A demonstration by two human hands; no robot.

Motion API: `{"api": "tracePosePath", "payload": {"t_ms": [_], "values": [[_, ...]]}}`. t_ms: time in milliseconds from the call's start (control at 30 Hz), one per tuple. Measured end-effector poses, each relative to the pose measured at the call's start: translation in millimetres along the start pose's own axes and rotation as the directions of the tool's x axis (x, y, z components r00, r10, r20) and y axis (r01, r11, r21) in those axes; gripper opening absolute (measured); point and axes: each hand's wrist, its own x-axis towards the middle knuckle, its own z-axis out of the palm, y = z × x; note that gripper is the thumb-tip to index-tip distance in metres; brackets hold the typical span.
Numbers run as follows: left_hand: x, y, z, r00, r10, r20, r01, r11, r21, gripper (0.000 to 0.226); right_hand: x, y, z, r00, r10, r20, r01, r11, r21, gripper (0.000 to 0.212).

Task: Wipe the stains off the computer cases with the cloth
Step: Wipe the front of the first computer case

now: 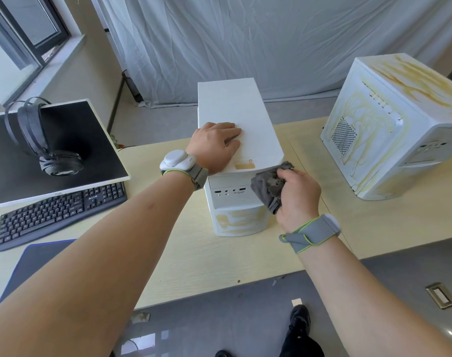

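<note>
At the far left we see one monitor (52,150) with one pair of headphones (43,140) hung over its top edge, and one black keyboard (62,210) in front of it, all set clear of the work.

Our left hand (214,145) lies flat, fingers relaxed, on the top of the middle computer case (237,119); we judge it is there to steady the box against the push of wiping. That case stands on the pale desk (194,253) directly in front of us, its top looking mostly white, with yellowish stains still on the lower front panel.

Our right hand (297,194) grips the one grey cloth (268,186), bunched in curled fingers and pressed against the case's upper front corner, probably so a thick pad meets the surface.

To the right, well apart, sits the second case (395,130), heavily streaked yellow-brown on its top and side, apparently not yet wiped. So: two cases, one cloth.
</note>
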Motion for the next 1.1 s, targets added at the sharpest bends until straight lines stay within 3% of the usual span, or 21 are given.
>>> {"api": "tracePosePath", "payload": {"t_ms": [100, 267, 467, 633, 733, 800, 867, 1100], "values": [[0, 1, 1, 1.0, -0.004, 0.001, 0.004, 1.0, 0.0, 0.036, -2, 4, -2, 0.998, -0.069, -0.002, 0.069, 0.995, -0.067, 0.02], [0, 2, 1, 1.0, -0.01, 0.007, 0.01, 1.0, 0.016, 0.037, -6, 20, -4, 0.998, 0.011, -0.056, -0.016, 0.996, -0.09, 0.006], [0, 4, 0, 1.0, -0.007, -0.001, 0.007, 1.0, 0.025, 0.038, -20, 27, 24, 0.997, -0.036, 0.075, 0.045, 0.991, -0.127, 0.013], [-1, 2, 2, 1.0, -0.005, -0.001, 0.005, 1.0, 0.021, 0.038, -27, 13, 24, 0.979, 0.12, 0.165, -0.118, 0.993, -0.026, 0.005], [-1, 0, 2, 1.0, -0.008, -0.007, 0.008, 1.0, 0.009, 0.037, -20, -1, 13, 0.981, 0.169, 0.094, -0.178, 0.98, 0.087, 0.008], [-1, 0, 2, 1.0, -0.012, -0.01, 0.012, 1.0, 0.004, 0.037, -12, -5, 6, 0.994, 0.108, 0.017, -0.109, 0.986, 0.124, 0.004], [-1, 0, 2, 1.0, -0.021, -0.01, 0.021, 1.0, 0.001, 0.037, -8, 1, 5, 0.999, 0.039, -0.032, -0.035, 0.994, 0.107, 0.016], [-1, 2, 2, 1.0, -0.011, -0.009, 0.011, 1.0, 0.018, 0.038, -32, 28, 31, 0.965, 0.15, 0.215, -0.141, 0.988, -0.055, 0.021]]}}
